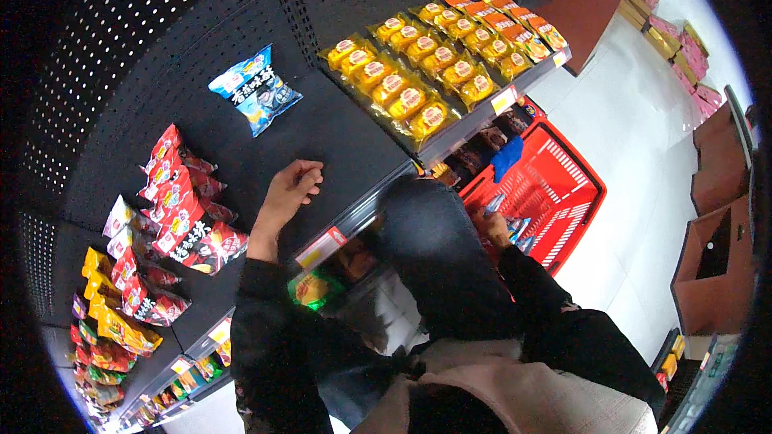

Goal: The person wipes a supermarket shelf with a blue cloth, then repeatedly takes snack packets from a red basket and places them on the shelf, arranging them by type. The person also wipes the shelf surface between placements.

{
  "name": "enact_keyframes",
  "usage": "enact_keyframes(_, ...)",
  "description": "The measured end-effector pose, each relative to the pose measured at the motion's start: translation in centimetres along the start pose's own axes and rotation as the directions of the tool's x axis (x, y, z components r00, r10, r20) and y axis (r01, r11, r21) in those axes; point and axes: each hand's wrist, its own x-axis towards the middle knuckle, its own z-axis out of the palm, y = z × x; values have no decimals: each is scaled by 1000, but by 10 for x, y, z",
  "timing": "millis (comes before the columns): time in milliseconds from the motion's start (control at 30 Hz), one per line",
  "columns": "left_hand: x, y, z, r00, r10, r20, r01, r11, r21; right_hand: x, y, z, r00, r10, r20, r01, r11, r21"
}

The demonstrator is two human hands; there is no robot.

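My left hand (292, 191) is loosely curled above a black shelf (356, 132), with nothing visible in its fingers. Past it on the shelf lies a single blue and white snack bag (256, 91). Rows of red snack bags (175, 202) stand to the left of this hand. Down at the right, my right hand (496, 228) reaches inside a red plastic shopping basket (594, 193). Small blue and silver packets (517, 228) lie by its fingers; whether it grips one is not clear. A blue piece (507, 160) hangs over the basket's rim.
Yellow wrapped cakes (392, 87) and orange packets (506, 21) fill the shelf's right end. Yellow snack bags (120, 319) stand far left. Price tags (319, 247) line the shelf edge. A green-wrapped item (313, 290) sits below. Brown cabinets (718, 265) border the white floor (633, 241).
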Motion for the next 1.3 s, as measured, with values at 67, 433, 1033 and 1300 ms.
enact_keyframes(67,1,-1,0,1000,14,4,-14,1000,2,-5,3,-13,996,49,78,-53,997,52)
enact_keyframes(433,7,-9,-1,999,38,-27,-38,999,11,-62,-17,-213,955,-297,-18,294,951,-91)
enact_keyframes(1033,-5,20,-7,846,224,-483,-359,910,-206,-91,-380,-266,468,-842,-268,859,362,361)
enact_keyframes(1300,0,15,-28,740,203,-641,-384,910,-156,-64,-482,-147,339,-932,-128,825,229,516)
